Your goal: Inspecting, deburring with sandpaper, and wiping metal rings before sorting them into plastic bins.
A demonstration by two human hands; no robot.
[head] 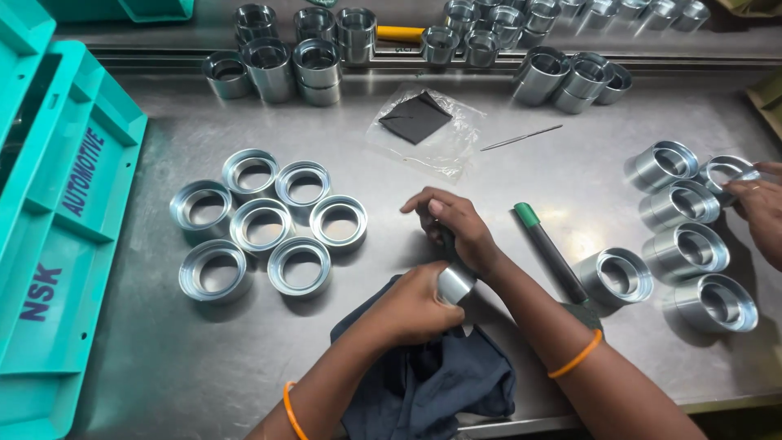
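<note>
My left hand (411,308) is closed around a shiny metal ring (454,283), holding it just above a dark blue cloth (428,383) that lies at the near table edge. My right hand (456,228) grips a dark tool handle (447,239) that points down into the ring; the tool's tip is hidden. Both wrists wear orange bangles. A black marker with a green cap (550,251) lies just right of my right forearm.
Several metal rings (261,228) stand clustered on the left, and more rings (692,248) lie on their sides at the right. Another person's hand (762,216) touches one there. A teal crate (57,244) lines the left edge. A plastic bag with a black piece (415,118), a thin rod (521,137) and stacked rings (318,61) sit farther back.
</note>
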